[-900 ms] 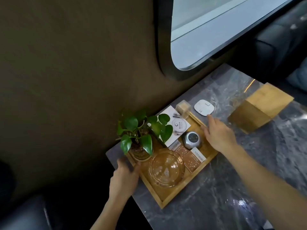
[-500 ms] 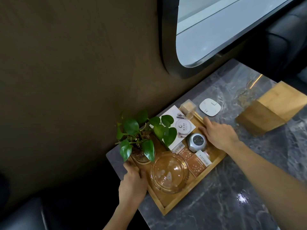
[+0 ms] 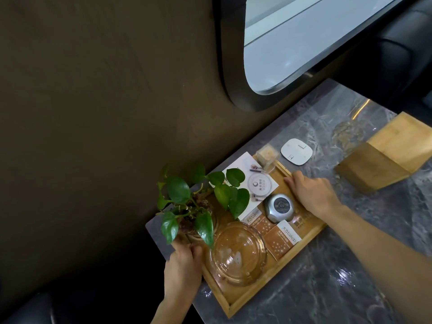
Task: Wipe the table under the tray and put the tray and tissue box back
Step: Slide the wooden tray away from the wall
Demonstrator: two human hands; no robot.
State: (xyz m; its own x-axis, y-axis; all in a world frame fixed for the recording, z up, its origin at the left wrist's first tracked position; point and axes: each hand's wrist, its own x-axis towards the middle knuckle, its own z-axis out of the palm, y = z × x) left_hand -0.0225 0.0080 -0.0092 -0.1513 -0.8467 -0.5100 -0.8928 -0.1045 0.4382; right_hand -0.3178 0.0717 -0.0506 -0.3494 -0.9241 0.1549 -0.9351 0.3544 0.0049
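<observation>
A wooden tray (image 3: 252, 291) lies on the grey marble table (image 3: 327, 277), close to the wall. It carries a leafy potted plant (image 3: 196, 202), a glass ashtray (image 3: 237, 254), a round silver device (image 3: 279, 206), brown packets (image 3: 280, 243), a white card (image 3: 253, 181) and a small clear box (image 3: 267, 155). My left hand (image 3: 183, 267) grips the tray's near left edge beside the plant. My right hand (image 3: 311, 192) holds the tray's far right edge. The wooden tissue box (image 3: 383, 160) stands on the table to the right, apart from the tray.
A white square pad (image 3: 297, 152) lies on the table just beyond the tray. A dark wall (image 3: 105, 113) and a rounded window (image 3: 292, 43) run along the table's far side. Dark seats show at the lower left and upper right.
The view has shifted slightly; both hands have settled onto the tray's opposite edges, the left moving up to the rim by the plant. The tray sits a little nearer the wall.
</observation>
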